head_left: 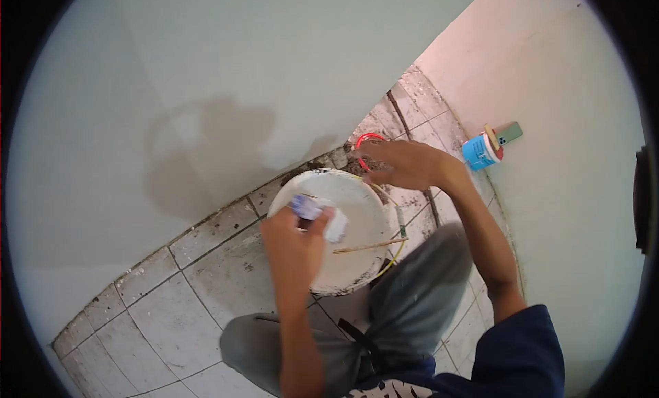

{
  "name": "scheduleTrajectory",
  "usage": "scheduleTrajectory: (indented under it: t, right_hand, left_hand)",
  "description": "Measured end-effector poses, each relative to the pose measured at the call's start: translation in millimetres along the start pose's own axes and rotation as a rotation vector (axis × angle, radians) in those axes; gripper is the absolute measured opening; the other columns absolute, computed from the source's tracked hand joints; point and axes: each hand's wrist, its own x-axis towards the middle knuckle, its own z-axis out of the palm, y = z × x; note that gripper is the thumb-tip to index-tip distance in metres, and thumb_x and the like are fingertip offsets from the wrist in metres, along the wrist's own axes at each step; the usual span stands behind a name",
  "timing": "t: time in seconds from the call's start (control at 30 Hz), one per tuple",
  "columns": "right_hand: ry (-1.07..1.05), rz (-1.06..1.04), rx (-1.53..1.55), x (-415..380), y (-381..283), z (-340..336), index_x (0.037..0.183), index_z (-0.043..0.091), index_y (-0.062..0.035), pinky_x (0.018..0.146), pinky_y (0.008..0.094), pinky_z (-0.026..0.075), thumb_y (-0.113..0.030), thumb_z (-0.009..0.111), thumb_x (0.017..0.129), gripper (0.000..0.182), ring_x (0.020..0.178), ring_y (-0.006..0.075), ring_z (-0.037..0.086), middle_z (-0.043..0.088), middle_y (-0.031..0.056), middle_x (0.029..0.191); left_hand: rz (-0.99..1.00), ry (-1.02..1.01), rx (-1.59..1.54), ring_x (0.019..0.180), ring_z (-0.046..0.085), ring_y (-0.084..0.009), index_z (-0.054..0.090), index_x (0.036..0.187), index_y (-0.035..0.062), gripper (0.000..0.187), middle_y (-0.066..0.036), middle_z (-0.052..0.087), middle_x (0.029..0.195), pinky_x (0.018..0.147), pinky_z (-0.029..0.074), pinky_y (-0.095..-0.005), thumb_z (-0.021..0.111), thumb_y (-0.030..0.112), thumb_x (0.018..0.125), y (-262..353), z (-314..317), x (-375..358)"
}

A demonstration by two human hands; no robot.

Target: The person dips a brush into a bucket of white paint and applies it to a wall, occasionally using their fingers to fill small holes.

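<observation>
My left hand (295,240) is closed on a small white and blue packet (319,212), crumpled, held above a round white bucket (367,281). A pale liquid (357,206) that looks like paint is in the bucket. One thin wooden stick (371,245) lies from the liquid across the right rim. Over the far right side of the bucket, my right hand (405,164) has its fingers apart and holds nothing. Just beyond those fingers is a red ring-shaped thing (371,135), partly hidden by the hand.
A blue tub (479,154) stands by the right wall, with a phone (509,133) and a yellowish handle-like piece (491,135) at its top. The pale green wall (226,68) rises close behind the bucket. Stained tiles (161,309) cover the floor. My bent knees flank the bucket's near side.
</observation>
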Motion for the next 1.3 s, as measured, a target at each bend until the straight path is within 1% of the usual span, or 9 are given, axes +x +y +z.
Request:
scheduleTrajectory:
  t: [0.17,0.37,0.4,0.6,0.7,0.8,1.03,1.1,1.3]
  right_hand:
    - [0.121,-0.087,-0.11,15.6,-37.0,-31.9,0.136,0.048,-0.0067,0.1,0.0453,0.042,-0.043,0.055,0.094,0.056,0.114,0.0365,0.057,0.061,0.0209,0.124]
    - [0.512,-0.536,0.008,37.0,-15.4,36.4,0.131,0.053,-0.0087,0.098,0.045,0.044,-0.033,0.06,0.093,0.047,0.111,0.036,0.058,0.064,0.0176,0.119]
    - [0.329,-0.414,0.047,15.9,-23.7,30.0,0.13,0.054,-0.009,0.099,0.0446,0.043,-0.03,0.062,0.092,0.044,0.113,0.0352,0.057,0.063,0.0153,0.122]
    - [0.385,-0.553,0.136,-12.6,16.6,43.9,0.128,0.056,-0.0087,0.1,0.0443,0.041,-0.031,0.062,0.092,0.043,0.115,0.0337,0.056,0.061,0.0131,0.126]
    - [0.415,-0.565,0.212,-20.4,52.9,52.5,0.123,0.055,-0.0032,0.088,0.0426,0.044,-0.022,0.064,0.087,0.042,0.094,0.0306,0.058,0.061,0.0134,0.096]
    - [0.306,-0.277,0.064,-24.2,72.1,43.5,0.127,0.055,-0.0038,0.097,0.0442,0.041,-0.023,0.064,0.088,0.044,0.108,0.0334,0.056,0.062,0.014,0.114]
    - [0.372,-0.324,0.192,-21.9,93.8,41.6,0.125,0.054,-0.0024,0.096,0.0434,0.04,-0.021,0.065,0.087,0.043,0.101,0.0324,0.055,0.06,0.0147,0.104]
    - [0.393,-0.325,0.186,-18.1,92.6,40.2,0.125,0.055,-0.0024,0.096,0.0433,0.04,-0.021,0.064,0.088,0.043,0.101,0.0327,0.055,0.06,0.0151,0.104]
    - [0.415,-0.367,0.23,2.3,79.3,44.8,0.104,0.065,0.0017,0.09,0.0426,0.043,-0.024,0.058,0.092,0.029,0.088,0.0325,0.058,0.062,0.015,0.09]
  left_hand:
    - [-0.059,0.231,0.063,0.058,0.058,-0.0125,0.067,0.084,-0.0064,0.015,-0.01,0.065,0.066,0.058,0.046,-0.0294,0.074,0.006,0.079,-19.6,-24.3,6.6]
    - [0.013,0.399,0.212,0.059,0.059,-0.0115,0.066,0.085,-0.0069,0.012,-0.012,0.067,0.068,0.057,0.046,-0.0274,0.071,0.004,0.082,-7.2,-3.8,-20.7]
    - [0.019,0.39,0.225,0.059,0.059,-0.0112,0.066,0.085,-0.007,0.012,-0.012,0.068,0.068,0.057,0.046,-0.0268,0.071,0.003,0.082,-7.4,4.0,-25.3]
    - [-0.095,0.338,0.233,0.063,0.059,-0.0089,0.067,0.087,-0.0064,0.01,-0.008,0.066,0.068,0.06,0.048,-0.0246,0.07,0.003,0.084,-30.7,40.0,-27.6]
    - [-0.163,0.312,0.248,0.066,0.06,-0.0089,0.067,0.089,-0.0057,0.011,-0.005,0.065,0.071,0.062,0.049,-0.0247,0.071,0.004,0.085,-43.3,59.4,-21.3]
    - [-0.177,0.346,0.221,0.064,0.058,-0.0081,0.067,0.089,-0.0058,0.011,-0.007,0.065,0.069,0.06,0.048,-0.0244,0.07,0.004,0.084,-65.2,79.6,-22.9]
    - [-0.236,0.29,0.214,0.073,0.063,-0.0101,0.067,0.095,-0.0058,0.016,-0.004,0.067,0.081,0.067,0.053,-0.0256,0.07,0.008,0.089,-109.0,98.4,-7.8]
    - [-0.225,0.309,0.192,0.063,0.056,-0.0084,0.067,0.091,-0.0055,0.013,-0.005,0.064,0.071,0.059,0.047,-0.0251,0.07,0.006,0.087,-120.8,102.1,-4.1]
    - [-0.199,0.273,0.269,0.057,0.052,-0.0084,0.067,0.089,-0.0054,0.011,-0.006,0.063,0.065,0.054,0.043,-0.026,0.07,0.005,0.085,-141.2,104.1,7.2]
